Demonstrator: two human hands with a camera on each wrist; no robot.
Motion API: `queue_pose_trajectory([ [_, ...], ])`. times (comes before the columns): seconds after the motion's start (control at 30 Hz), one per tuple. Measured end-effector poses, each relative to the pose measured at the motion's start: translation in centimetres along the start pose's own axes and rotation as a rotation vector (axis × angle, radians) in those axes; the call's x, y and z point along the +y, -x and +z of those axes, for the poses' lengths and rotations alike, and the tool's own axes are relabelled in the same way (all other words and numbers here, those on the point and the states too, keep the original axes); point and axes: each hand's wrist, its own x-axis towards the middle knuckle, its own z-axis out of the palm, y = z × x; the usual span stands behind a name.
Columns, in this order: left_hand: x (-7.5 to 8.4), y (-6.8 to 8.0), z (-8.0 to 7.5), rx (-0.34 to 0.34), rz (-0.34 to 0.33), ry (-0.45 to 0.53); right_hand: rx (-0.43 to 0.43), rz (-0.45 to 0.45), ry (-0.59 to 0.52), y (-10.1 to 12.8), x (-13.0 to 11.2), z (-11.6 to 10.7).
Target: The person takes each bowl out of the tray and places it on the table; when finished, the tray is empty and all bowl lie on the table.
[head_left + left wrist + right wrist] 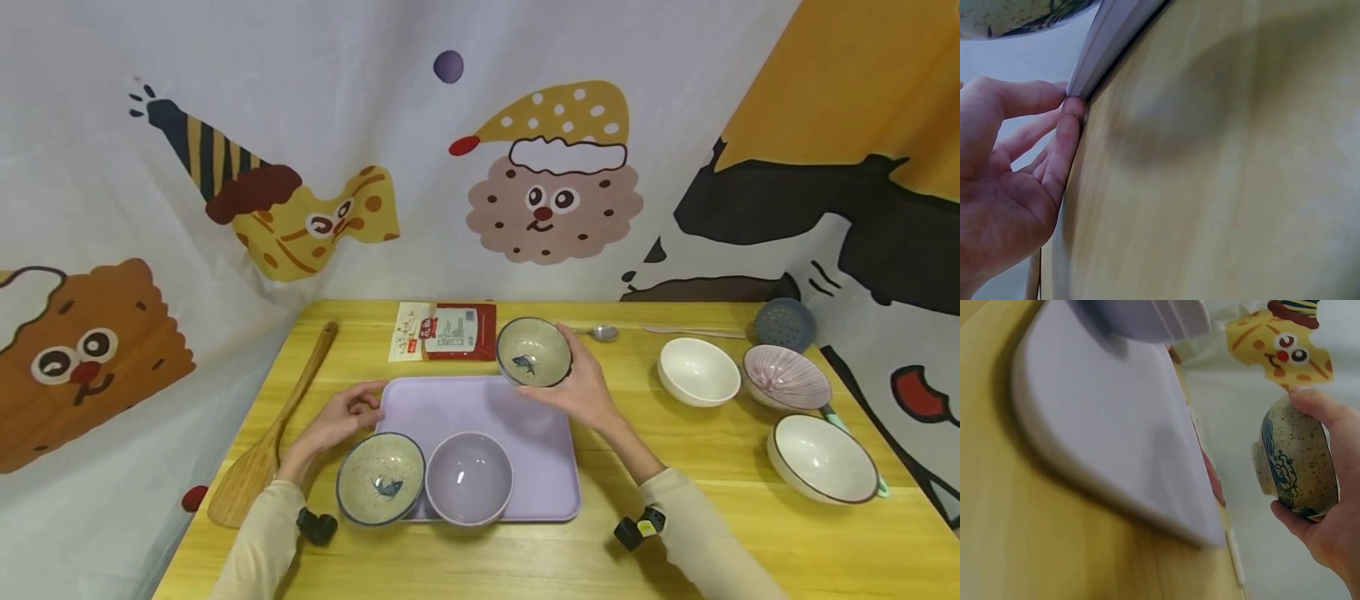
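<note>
My right hand [581,387] grips a speckled bowl [528,350] with a blue fish inside, raised over the far right of the lilac tray [525,433]. In the right wrist view this bowl [1300,459] is tilted on its side, thumb and fingers round its rim. My left hand [337,421] pinches the tray's left edge near the far corner; in the left wrist view its fingertips [1069,106] meet at the tray rim [1094,56]. A matching fish bowl [380,479] and a plain lilac bowl [470,479] stand side by side at the tray's near side.
A wooden spatula [262,454] lies at left. Behind the tray are a red-and-white packet [442,332] and a metal spoon [602,332]. At right stand a white bowl [697,372], a pink-streaked bowl [787,377], a dark-rimmed bowl [822,460] and a grey skimmer [785,325].
</note>
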Motion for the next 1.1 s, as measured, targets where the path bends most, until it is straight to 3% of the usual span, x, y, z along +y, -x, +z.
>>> queue_pose_trajectory([
  [0.57, 0.0, -0.2, 0.1, 0.018, -0.024, 0.000, 0.202, 0.184, 0.048, 2.8, 4.0, -5.1],
  [1.1, -0.1, 0.0, 0.0, 0.020, -0.002, -0.014, 0.180, 0.264, 0.113, 3.6, 6.4, -6.0],
])
